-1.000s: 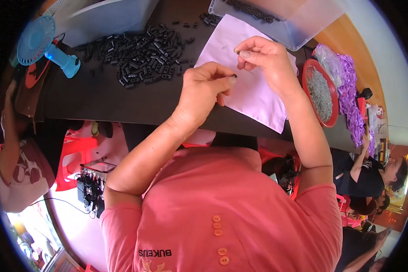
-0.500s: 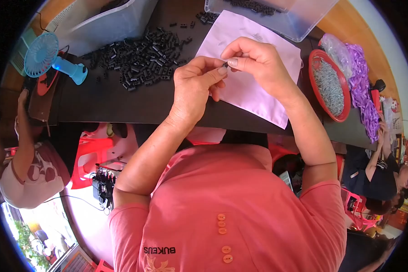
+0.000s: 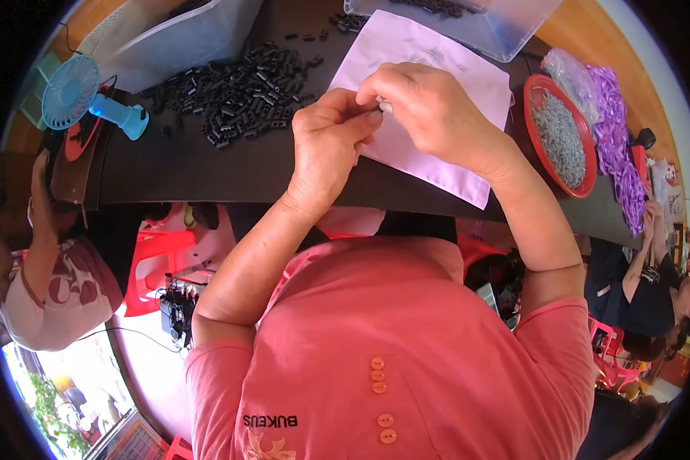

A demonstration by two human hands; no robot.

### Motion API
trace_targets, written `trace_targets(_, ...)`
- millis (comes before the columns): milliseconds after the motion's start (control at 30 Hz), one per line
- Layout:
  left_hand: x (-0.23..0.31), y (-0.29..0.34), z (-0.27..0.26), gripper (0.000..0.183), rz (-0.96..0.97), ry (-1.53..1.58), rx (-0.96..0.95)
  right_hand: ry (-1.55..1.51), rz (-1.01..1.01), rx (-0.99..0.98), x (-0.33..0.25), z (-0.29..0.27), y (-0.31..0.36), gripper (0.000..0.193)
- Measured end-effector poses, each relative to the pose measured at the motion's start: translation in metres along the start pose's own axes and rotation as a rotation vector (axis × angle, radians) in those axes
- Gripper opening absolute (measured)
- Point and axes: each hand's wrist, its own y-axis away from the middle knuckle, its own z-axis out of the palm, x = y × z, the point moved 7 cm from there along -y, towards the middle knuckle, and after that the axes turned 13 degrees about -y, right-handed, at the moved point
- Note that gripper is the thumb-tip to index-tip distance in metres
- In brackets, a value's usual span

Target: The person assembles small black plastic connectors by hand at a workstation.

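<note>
Tiny dark piece [image 3: 379, 110], mostly hidden by fingers. Sits between fingertips of left hand [image 3: 320, 146] and right hand [image 3: 429, 107], in front of pale pink flat sheet [image 3: 431, 168]. Shape, tilt, material: can't tell.

Heaped black parts [image 3: 241, 101] and plastic tubs [image 3: 178, 55] suggest a small workshop.

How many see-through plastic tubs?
2: a translucent grey plastic tub, upper left, past black plastic pieces; a clear plastic tub, upper right, past the pink cloth. More may hide.

A short-sleeved coral shirt [image 3: 337, 322] is being worn. Orange buttons [image 3: 378, 376] and dark lettering [image 3: 271, 422] are marking its front.
</note>
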Motion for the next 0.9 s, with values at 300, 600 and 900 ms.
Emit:
trace_targets(300, 0.000, -0.001, -0.005, 0.005, 0.062, -0.028, 0.048, 0.244, -0.209, 0.026, -0.015, 0.007, 0.004, 0.019)
trace_targets(600, -0.001, 0.002, -0.006, 0.006, -0.017, 0.031, 0.025, -0.269, 0.268, -0.030, 0.014, 0.000, 0.002, 0.023)
trace_targets(900, -0.002, -0.002, -0.007, 0.010, -0.048, 0.207, 0.012, -0.063, 0.101, 0.193, 0.013, 0.002, 0.011, 0.010)
